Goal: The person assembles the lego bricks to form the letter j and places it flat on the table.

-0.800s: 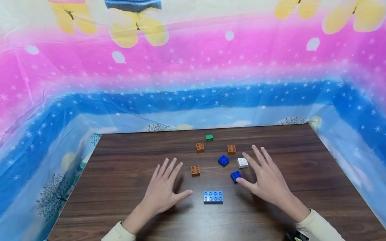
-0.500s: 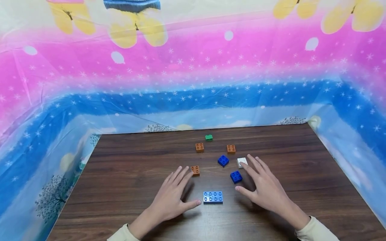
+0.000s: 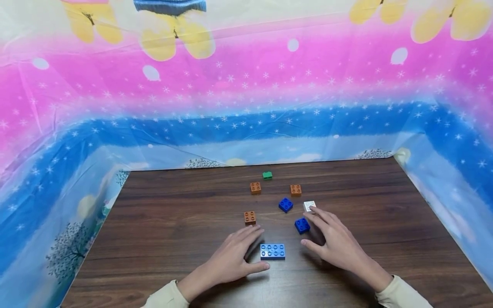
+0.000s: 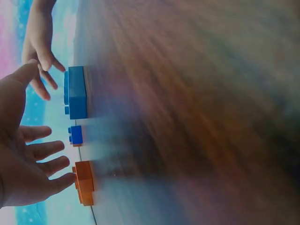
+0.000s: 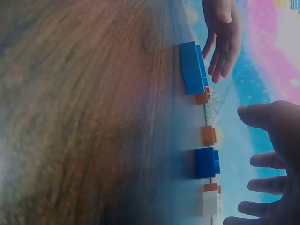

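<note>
My left hand (image 3: 235,256) hovers with spread, relaxed fingers just left of the light blue eight-stud toy brick (image 3: 272,251), holding nothing. Beyond its fingertips sits an orange brick (image 3: 249,217). To the right, my right hand (image 3: 340,241) hangs over the table, fingers loosely extended. Its index fingertip overlaps the white brick (image 3: 309,206) in the head view; the right wrist view shows the fingers apart from that white brick (image 5: 210,203). A dark blue brick (image 3: 302,225) lies between its thumb and fingers, untouched. The left wrist view also shows the light blue brick (image 4: 77,92) beside my left thumb.
Farther back on the brown wooden table (image 3: 173,205) are another dark blue brick (image 3: 286,205), two more orange bricks, one left (image 3: 255,188) and one right (image 3: 295,190), and a small green brick (image 3: 267,175). A patterned cloth (image 3: 246,124) stands around the table's back and sides.
My left hand has moved right and toward me, close to the light blue brick. The right hand's fingers have drawn back slightly and bent a little. The bricks have stayed in place.
</note>
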`<state>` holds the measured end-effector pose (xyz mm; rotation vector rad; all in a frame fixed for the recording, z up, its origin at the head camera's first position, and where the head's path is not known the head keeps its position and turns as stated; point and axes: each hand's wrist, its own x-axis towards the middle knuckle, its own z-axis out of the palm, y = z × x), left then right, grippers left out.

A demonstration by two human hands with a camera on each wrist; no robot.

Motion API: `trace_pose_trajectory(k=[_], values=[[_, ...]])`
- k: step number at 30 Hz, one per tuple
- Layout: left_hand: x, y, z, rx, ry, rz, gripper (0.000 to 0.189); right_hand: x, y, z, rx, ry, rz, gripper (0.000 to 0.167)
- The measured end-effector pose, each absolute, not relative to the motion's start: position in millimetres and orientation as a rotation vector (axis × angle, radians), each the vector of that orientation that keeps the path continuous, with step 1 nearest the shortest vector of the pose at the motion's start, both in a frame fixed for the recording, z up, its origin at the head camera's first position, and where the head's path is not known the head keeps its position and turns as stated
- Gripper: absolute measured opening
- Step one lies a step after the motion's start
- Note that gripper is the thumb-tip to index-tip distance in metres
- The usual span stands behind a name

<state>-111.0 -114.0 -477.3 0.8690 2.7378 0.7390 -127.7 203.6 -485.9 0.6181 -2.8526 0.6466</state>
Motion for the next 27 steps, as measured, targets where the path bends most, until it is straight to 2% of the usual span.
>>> trace_pose_trajectory(k=[27], values=[[-130.4, -92.9, -483.8, 0.98, 2.677, 0.691, 0.052, -145.8, 195.5, -496.3, 0.673, -2.922, 0.73, 0.052]])
